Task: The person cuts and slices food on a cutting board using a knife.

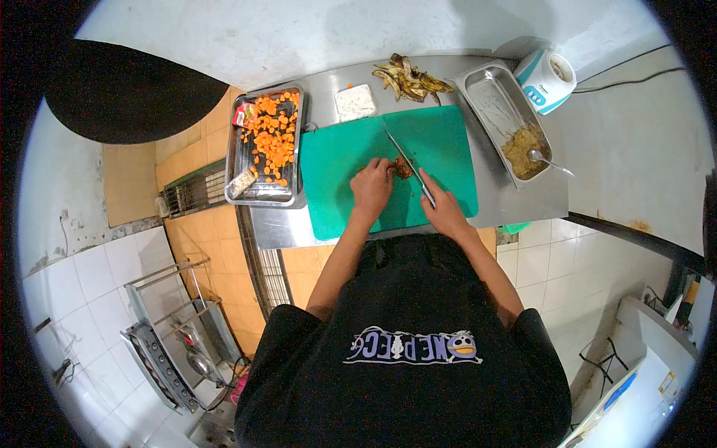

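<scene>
My right hand is closed around the handle of a kitchen knife, its blade pointing up and to the left over a green cutting board. Beside the blade lies a small dark reddish-brown piece of food with fine bits around it; its kind I cannot make out. The fingers of my left hand are bent together at its left side, pressing on it against the board. Whether the blade touches the food is too small to tell.
Left of the board stands a metal tray of cut carrots and small packets. Behind are a white block and banana peels. At right, a steel pan holds mash and a spoon, near a white-and-blue appliance.
</scene>
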`<state>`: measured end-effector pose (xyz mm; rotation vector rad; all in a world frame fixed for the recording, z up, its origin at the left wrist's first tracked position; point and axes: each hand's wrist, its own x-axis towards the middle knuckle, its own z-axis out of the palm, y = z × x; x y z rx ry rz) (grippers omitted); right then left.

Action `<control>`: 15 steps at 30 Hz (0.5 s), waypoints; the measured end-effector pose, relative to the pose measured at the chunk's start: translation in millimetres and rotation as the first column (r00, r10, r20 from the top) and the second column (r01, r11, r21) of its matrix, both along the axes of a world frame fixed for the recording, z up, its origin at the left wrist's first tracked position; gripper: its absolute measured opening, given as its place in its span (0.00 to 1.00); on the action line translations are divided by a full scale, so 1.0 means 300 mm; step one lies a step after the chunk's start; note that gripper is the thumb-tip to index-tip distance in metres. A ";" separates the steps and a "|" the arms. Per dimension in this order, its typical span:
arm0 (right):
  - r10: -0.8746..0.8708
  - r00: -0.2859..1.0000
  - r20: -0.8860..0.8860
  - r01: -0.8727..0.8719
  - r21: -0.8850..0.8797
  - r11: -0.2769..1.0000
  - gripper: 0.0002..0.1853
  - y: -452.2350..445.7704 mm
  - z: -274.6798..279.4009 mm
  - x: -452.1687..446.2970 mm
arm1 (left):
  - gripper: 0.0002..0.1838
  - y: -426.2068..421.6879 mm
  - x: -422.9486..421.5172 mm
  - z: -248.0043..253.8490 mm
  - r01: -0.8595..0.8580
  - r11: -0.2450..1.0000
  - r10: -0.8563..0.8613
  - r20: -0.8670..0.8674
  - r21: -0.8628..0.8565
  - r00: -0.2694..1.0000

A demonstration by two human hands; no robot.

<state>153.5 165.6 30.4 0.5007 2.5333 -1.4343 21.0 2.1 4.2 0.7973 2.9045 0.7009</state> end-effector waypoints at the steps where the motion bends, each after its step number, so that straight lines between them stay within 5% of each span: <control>1: 0.015 0.999 -0.038 -0.016 -0.009 1.000 0.37 0.003 -0.003 0.007 | 0.06 0.001 0.000 0.001 -0.001 1.000 0.001 -0.008 0.014 1.000; 15: 0.163 0.986 0.038 -0.167 0.203 0.965 0.35 -0.001 0.011 0.111 | 0.08 -0.019 -0.026 -0.032 -0.074 0.996 0.069 0.100 0.052 0.993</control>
